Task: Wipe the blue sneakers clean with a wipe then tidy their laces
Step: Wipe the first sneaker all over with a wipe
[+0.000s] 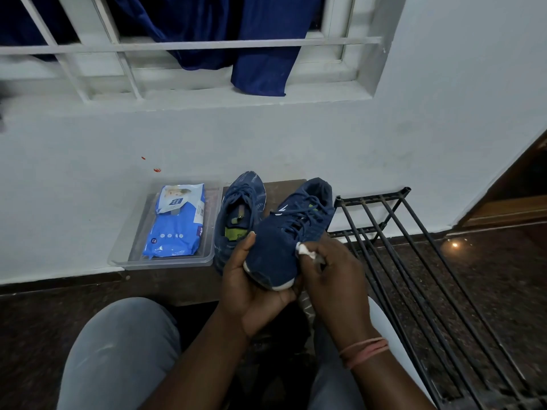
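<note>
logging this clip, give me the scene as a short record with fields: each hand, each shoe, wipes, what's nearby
left hand: cups the toe of the held sneaker from below
right hand: pinches a white wipe against that sneaker's side
other sneaker: set down beside the tray, laces loose
wipes pack: lying in a clear tray
nearby: black metal rack to the right

White wall (296, 137), barred window (177, 45)

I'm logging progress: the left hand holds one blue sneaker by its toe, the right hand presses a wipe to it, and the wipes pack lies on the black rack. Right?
Not quite. The head view shows the wipes pack lying in the clear tray, not on the black rack. The rest stands.
</note>
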